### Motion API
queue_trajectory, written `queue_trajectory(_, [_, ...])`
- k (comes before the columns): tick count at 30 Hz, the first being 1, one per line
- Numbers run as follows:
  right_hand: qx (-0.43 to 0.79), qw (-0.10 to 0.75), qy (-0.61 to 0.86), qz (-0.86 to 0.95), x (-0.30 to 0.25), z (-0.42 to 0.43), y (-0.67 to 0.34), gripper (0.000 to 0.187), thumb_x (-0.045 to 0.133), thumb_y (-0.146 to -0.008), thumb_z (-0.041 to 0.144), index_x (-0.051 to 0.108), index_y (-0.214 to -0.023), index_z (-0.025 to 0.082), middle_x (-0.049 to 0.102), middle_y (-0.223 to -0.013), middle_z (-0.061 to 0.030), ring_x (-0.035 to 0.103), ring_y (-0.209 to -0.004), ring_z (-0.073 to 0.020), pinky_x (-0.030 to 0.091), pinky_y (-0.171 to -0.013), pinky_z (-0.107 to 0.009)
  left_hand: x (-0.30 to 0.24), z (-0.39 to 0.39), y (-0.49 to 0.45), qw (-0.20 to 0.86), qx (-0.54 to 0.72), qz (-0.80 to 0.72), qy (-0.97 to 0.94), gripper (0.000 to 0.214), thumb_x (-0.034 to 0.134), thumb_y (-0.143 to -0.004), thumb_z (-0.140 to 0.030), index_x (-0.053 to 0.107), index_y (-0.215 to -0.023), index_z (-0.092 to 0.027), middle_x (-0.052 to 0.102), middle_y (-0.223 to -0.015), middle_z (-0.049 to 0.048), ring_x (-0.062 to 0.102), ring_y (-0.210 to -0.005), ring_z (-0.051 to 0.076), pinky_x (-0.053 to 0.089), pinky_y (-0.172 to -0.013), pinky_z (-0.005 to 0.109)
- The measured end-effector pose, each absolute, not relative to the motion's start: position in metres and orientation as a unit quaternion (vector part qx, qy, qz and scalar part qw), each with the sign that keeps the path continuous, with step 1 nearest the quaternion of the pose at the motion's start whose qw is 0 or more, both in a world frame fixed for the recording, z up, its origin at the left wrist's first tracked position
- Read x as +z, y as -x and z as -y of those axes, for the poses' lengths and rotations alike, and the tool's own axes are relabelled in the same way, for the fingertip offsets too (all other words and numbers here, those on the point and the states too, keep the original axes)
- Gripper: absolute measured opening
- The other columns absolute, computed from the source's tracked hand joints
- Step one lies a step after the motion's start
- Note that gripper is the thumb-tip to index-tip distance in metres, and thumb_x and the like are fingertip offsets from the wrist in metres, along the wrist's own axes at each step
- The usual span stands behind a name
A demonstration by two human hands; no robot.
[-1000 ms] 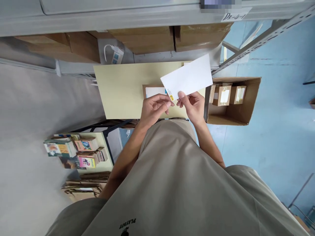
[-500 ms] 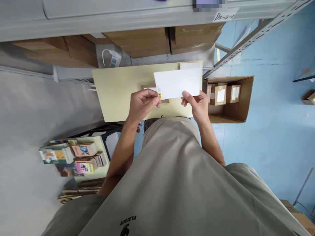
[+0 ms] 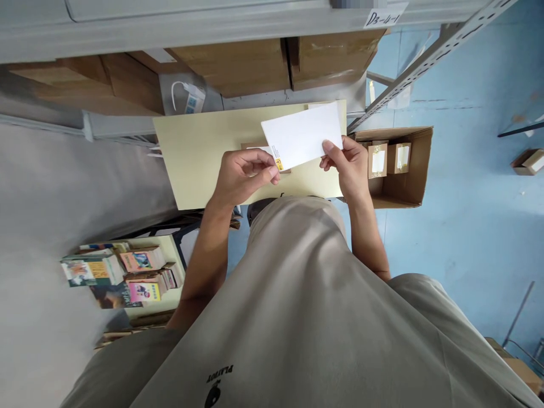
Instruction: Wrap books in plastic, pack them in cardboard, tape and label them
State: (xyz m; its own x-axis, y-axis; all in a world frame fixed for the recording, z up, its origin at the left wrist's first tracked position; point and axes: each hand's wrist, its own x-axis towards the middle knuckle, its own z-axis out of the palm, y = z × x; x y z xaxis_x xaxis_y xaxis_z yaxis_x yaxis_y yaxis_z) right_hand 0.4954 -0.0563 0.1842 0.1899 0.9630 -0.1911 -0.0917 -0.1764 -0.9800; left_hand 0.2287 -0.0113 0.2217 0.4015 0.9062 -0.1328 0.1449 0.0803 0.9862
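Note:
A blank white paper sheet (image 3: 302, 135), with small print and a yellow mark at its lower left corner, is held tilted above the pale yellow table (image 3: 204, 153). My right hand (image 3: 351, 164) pinches its lower right part, thumb on top. At the marked corner, my left hand (image 3: 249, 175) has thumb and forefinger closed on the edge. Beneath the sheet lies a small cardboard box (image 3: 250, 146) with a white label, mostly hidden by the sheet and my left hand. Another white paper (image 3: 317, 106) shows at the table's far right edge.
Right of the table stands an open carton (image 3: 419, 170) holding small labelled boxes (image 3: 377, 160). Large cartons (image 3: 233, 65) fill the shelf behind, near a white power strip (image 3: 194, 99). Books (image 3: 96, 266) are stacked on a lower left surface. A metal shelf post (image 3: 442, 56) slants at right.
The sheet has tilted, its right end rising. My right hand has moved slightly right and up with it; my left hand stays at the marked corner. The whole view has shifted slightly.

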Motion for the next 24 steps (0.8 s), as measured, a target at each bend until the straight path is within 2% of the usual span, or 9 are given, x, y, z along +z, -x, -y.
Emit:
queue_trajectory(3, [0.499,0.487,0.588,0.411,0.173,0.056,-0.490,0.064,0.084,-0.100,0.090,0.076,-0.097,0.027,0.074,-0.086,0.0008,0.074,-0.077,-0.0161,0.065,-0.068,-0.030,0.219,0.015,-0.226,0.587,0.324,-0.437,-0.599,0.029,0.096,-0.094,-0.045,0.078,-0.088,-0.022,0.077,-0.075,0.0008,0.083,-0.070,0.022,0.074,-0.072,0.039])
queue_trajectory(5, [0.454,0.470,0.608,0.451,0.168,0.058,-0.485,0.062,0.082,-0.102,0.089,0.079,-0.110,0.027,0.079,-0.101,-0.0020,0.076,-0.087,-0.0181,0.067,-0.073,-0.031,0.220,0.018,-0.226,0.585,0.326,-0.431,-0.605,0.031,0.096,-0.096,-0.047,0.080,-0.090,-0.022,0.079,-0.077,0.0015,0.085,-0.073,0.022,0.075,-0.074,0.039])
queue_trajectory(7, [0.391,0.453,0.621,0.506,0.171,0.063,-0.478,0.056,0.079,-0.108,0.083,0.080,-0.124,0.030,0.079,-0.121,-0.0052,0.077,-0.100,-0.0215,0.070,-0.082,-0.036,0.222,0.020,-0.227,0.578,0.328,-0.425,-0.614,0.034,0.096,-0.098,-0.051,0.080,-0.090,-0.022,0.080,-0.079,0.0022,0.084,-0.073,0.021,0.075,-0.075,0.038])
queue_trajectory(9, [0.338,0.430,0.618,0.565,0.181,0.071,-0.471,0.044,0.073,-0.116,0.072,0.081,-0.131,0.032,0.077,-0.130,-0.0073,0.076,-0.112,-0.0258,0.070,-0.096,-0.044,0.226,0.022,-0.229,0.567,0.327,-0.426,-0.625,0.037,0.096,-0.098,-0.054,0.079,-0.089,-0.022,0.081,-0.080,0.0023,0.083,-0.072,0.020,0.074,-0.076,0.036])
queue_trajectory(13, [0.281,0.398,0.593,0.641,0.211,0.088,-0.457,0.028,0.065,-0.123,0.051,0.083,-0.123,0.030,0.075,-0.121,-0.0079,0.070,-0.122,-0.0311,0.064,-0.114,-0.056,0.232,0.027,-0.232,0.547,0.319,-0.438,-0.638,0.041,0.095,-0.098,-0.058,0.078,-0.088,-0.022,0.082,-0.082,0.0021,0.082,-0.074,0.019,0.073,-0.077,0.034])
queue_trajectory(20, [0.349,0.398,0.576,0.623,0.230,0.095,-0.443,0.017,0.081,-0.112,0.050,0.083,-0.112,0.032,0.075,-0.112,-0.0061,0.069,-0.119,-0.0321,0.062,-0.115,-0.056,0.234,0.034,-0.228,0.539,0.300,-0.457,-0.641,0.037,0.094,-0.095,-0.053,0.075,-0.088,-0.023,0.081,-0.083,0.0024,0.084,-0.082,0.022,0.072,-0.083,0.036])
queue_trajectory(24, [0.370,0.399,0.578,0.608,0.230,0.094,-0.439,0.015,0.082,-0.110,0.047,0.081,-0.106,0.032,0.075,-0.110,-0.0060,0.068,-0.118,-0.0330,0.061,-0.115,-0.057,0.232,0.035,-0.224,0.536,0.293,-0.459,-0.645,0.032,0.094,-0.092,-0.047,0.074,-0.087,-0.023,0.080,-0.082,0.0019,0.081,-0.082,0.022,0.071,-0.082,0.035])
